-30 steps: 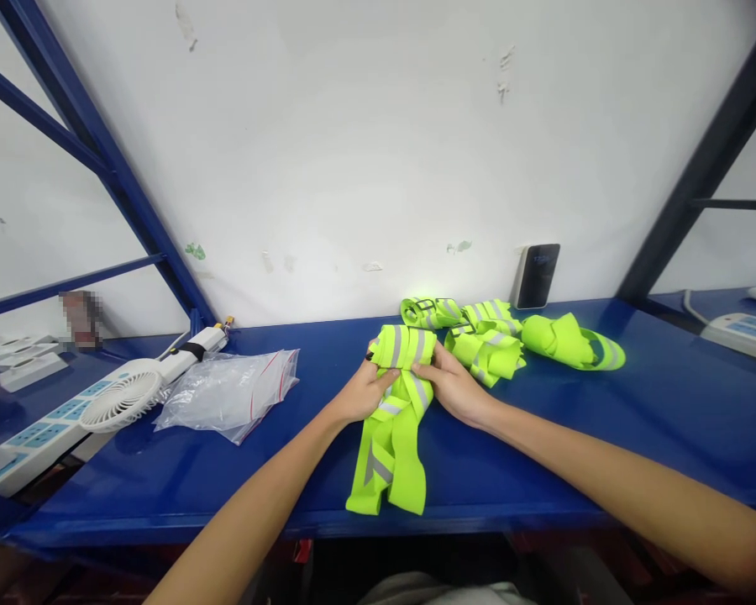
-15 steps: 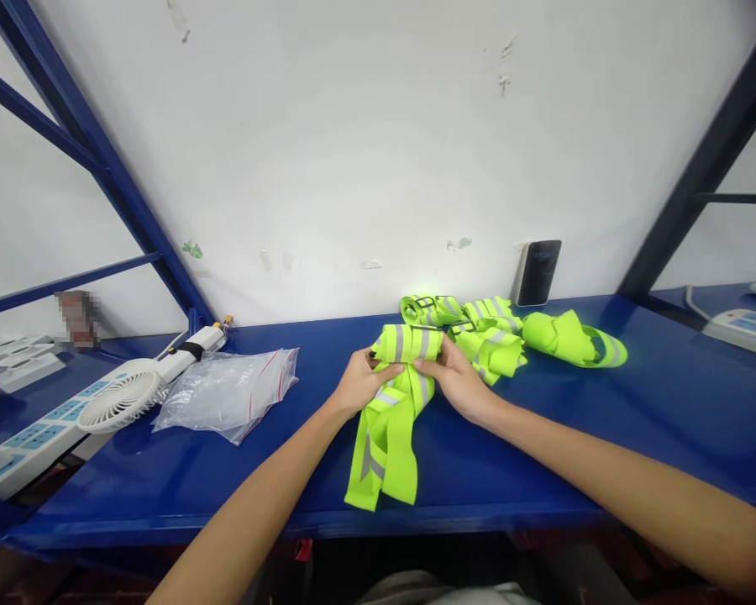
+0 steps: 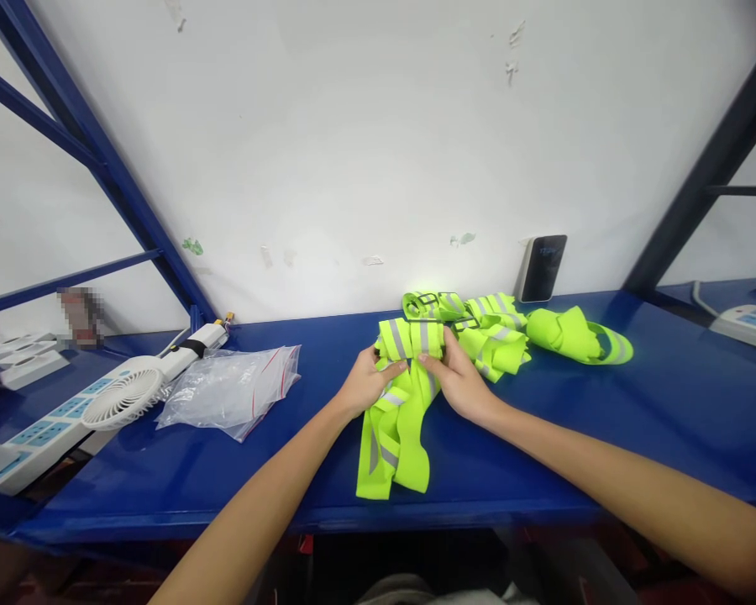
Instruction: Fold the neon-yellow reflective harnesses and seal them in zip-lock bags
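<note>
A neon yellow reflective strap (image 3: 396,424) with grey stripes lies on the blue shelf (image 3: 164,470). Its far end is rolled into a bundle, and its loose tail runs toward the front edge. My left hand (image 3: 366,383) grips the left side of that roll with fingers curled round it. My right hand (image 3: 458,378) grips the right side the same way. Just behind the roll sits a pile of similar rolled straps (image 3: 488,332).
Clear zip bags (image 3: 232,388) with red seals lie at the left. Beside them are a small white fan (image 3: 121,395) and a white power strip (image 3: 34,435). A dark device (image 3: 542,268) leans on the white wall. Another power strip (image 3: 748,322) sits far right.
Both hands have turned the roll further, so the loose tail on the shelf has grown shorter and shifted slightly right. The view drifted a little.
</note>
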Motion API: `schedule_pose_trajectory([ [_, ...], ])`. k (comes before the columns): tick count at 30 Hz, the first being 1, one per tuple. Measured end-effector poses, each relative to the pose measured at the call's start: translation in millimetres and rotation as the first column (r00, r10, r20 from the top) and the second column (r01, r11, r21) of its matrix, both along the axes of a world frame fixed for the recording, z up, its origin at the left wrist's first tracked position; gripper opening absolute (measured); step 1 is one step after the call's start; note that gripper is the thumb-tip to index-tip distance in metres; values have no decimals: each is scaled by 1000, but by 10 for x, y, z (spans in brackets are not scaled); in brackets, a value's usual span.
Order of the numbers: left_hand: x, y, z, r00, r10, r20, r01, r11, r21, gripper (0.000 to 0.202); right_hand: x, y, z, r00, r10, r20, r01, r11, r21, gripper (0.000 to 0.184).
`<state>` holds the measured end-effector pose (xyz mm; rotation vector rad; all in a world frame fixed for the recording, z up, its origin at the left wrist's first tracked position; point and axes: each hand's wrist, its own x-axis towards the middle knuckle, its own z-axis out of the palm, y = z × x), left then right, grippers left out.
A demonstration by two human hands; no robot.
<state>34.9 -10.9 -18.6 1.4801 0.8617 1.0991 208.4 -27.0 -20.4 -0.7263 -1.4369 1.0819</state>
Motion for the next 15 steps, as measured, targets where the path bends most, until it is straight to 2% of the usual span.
schedule_pose_trajectory([
  [2,12,-9,-11,1000,-29,2,29,999,32,55,-3,-14,18,1000,4,-9,-5,999,-51,38],
  [7,4,-2,-76,993,-57,101,47,993,108,83,-11,11,23,988,65,-140,-88,982,-166,43],
  [10,-2,-6,-104,991,-95,94,88,994,70,73,-29,-3,-2,966,92,-240,-147,963,-224,42],
  [15,20,-45,-74,988,-140,68,136,989,59,57,-72,-77,48,945,70,-320,-165,946,-279,43],
])
